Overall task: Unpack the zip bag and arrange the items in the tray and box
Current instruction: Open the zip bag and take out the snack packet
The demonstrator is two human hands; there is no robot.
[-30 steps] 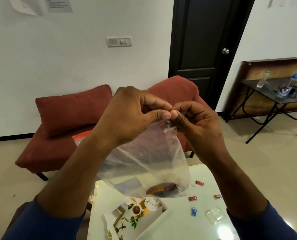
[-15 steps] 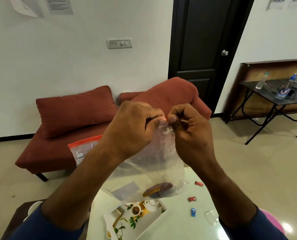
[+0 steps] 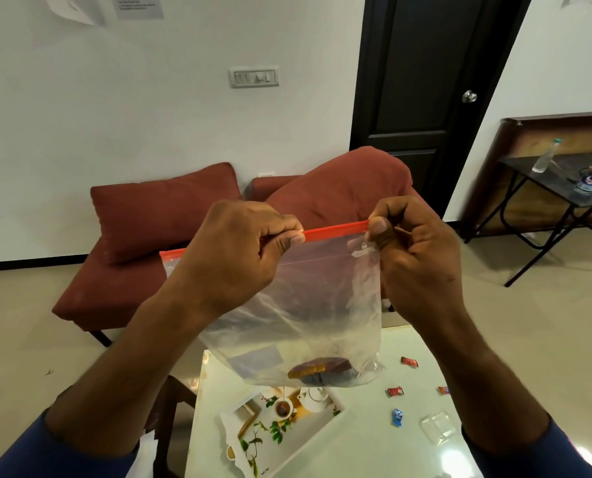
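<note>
Two hands up at chest height: left hand (image 3: pixel 234 257) pinched on the orange-red zip strip (image 3: pixel 334 230) of the clear plastic zip bag (image 3: pixel 308 305), right hand (image 3: pixel 415 257) pinched on the same strip at its right end. Held stretched level between them, above the pale glossy table (image 3: pixel 367 443). Inside, sunk to the bottom, one dark brown and orange wrapped item (image 3: pixel 318 370); possibly more, hard to tell through the film. Below, lying loose on the table: three small red wrapped sweets (image 3: pixel 396 391) and a blue one (image 3: pixel 397 417), not yet arranged. Near them a small clear plastic box (image 3: pixel 438 427), apparently empty. Under the bag a white tray printed with leaves and a teapot (image 3: pixel 270 439), nothing visibly placed on it. Judged roughly midway through unpacking, arranging not begun.
</note>
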